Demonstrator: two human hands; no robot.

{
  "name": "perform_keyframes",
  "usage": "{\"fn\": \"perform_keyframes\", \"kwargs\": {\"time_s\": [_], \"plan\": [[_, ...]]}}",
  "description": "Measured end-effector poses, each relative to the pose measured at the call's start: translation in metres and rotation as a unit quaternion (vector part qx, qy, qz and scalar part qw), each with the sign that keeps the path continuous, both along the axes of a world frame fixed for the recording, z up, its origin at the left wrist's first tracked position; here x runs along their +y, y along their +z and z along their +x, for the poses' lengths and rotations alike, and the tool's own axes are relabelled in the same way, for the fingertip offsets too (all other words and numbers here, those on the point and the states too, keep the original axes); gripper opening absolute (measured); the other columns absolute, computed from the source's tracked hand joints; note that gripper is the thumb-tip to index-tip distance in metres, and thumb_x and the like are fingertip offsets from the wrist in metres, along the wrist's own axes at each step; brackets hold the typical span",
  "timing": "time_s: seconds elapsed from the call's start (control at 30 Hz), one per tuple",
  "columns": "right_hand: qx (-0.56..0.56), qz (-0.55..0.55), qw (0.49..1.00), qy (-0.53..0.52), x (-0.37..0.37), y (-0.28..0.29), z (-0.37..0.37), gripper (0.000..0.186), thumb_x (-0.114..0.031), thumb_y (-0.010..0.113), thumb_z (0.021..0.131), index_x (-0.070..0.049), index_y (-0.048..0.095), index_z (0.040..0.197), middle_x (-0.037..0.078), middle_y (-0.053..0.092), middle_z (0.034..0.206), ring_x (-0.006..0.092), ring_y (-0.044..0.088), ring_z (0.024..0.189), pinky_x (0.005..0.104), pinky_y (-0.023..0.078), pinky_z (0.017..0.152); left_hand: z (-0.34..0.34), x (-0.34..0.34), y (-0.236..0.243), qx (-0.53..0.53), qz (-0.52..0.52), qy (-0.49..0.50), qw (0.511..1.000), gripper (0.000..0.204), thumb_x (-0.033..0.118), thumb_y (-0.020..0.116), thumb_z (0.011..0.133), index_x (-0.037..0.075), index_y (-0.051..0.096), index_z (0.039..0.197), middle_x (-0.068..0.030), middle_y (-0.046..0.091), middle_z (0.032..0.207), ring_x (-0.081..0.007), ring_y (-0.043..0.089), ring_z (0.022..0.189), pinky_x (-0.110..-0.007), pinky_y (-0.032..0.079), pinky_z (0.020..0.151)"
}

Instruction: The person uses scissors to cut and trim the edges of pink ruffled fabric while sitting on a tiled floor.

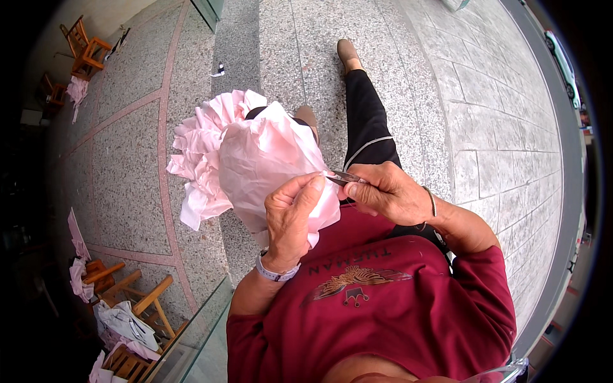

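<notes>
A crumpled heap of thin pale pink fabric [268,153] lies over my left leg and hangs down toward the floor. My left hand [292,214] pinches an edge of this fabric between thumb and fingertips. Close beside it, my right hand [389,191] is closed around small metal thread snips [345,177]. The blades point left and reach the fabric edge just past my left fingertips. Whether the blades are cutting a thread is too small to tell. Most of the snips' handle is hidden inside my right hand.
Speckled stone floor [128,185] with reddish strips surrounds my feet. Grey paving [504,140] runs along the right. A wooden chair [89,51] stands far left. Wooden stools [150,300] bearing pink and white cloth are at lower left, beside a glass panel edge [217,313].
</notes>
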State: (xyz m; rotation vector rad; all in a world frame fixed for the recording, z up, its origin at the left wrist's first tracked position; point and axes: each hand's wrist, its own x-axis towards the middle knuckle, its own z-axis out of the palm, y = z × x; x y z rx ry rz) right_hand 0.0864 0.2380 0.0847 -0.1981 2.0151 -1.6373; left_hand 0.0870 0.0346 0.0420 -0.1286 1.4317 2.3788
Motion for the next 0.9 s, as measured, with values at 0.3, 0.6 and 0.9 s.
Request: {"fn": "perform_keyframes", "kwargs": {"time_s": [0.3,0.6,0.9], "plan": [[0.008,-0.019,1.0,-0.005,-0.001,-0.006,-0.001,0.028,-0.023,0.052,0.104,0.002,0.062,0.095,0.003,0.051,0.059,0.0106,0.049,0.053,0.0303,0.04,0.05,0.001,0.001,0.004,-0.012,0.013,-0.029,0.999,0.022,0.015,0.063,0.098,-0.003,0.071,0.109,-0.0045,0.072,0.091,-0.0063,0.063,0.08,-0.022,0.051,0.073],[-0.049,-0.098,0.983,-0.144,0.008,-0.003,-0.016,0.025,-0.028,0.061,0.101,-0.004,0.064,0.096,-0.003,0.049,0.065,0.004,0.041,0.058,0.023,0.032,0.051,0.001,0.005,-0.001,-0.01,-0.024,-0.001,1.0,0.022,0.015,0.063,0.098,-0.003,0.07,0.108,-0.0031,0.071,0.091,-0.0051,0.061,0.08,-0.02,0.05,0.072],[-0.017,-0.085,0.993,-0.076,-0.012,-0.014,-0.023,0.016,-0.016,0.064,0.099,-0.003,0.064,0.09,-0.008,0.047,0.069,0.0015,0.037,0.064,0.0231,0.032,0.055,-0.003,0.008,0.002,0.055,-0.081,-0.004,0.995,0.016,0.014,0.062,0.099,-0.001,0.061,0.1,0.0006,0.066,0.081,-0.0027,0.054,0.073,-0.02,0.046,0.065]]}}
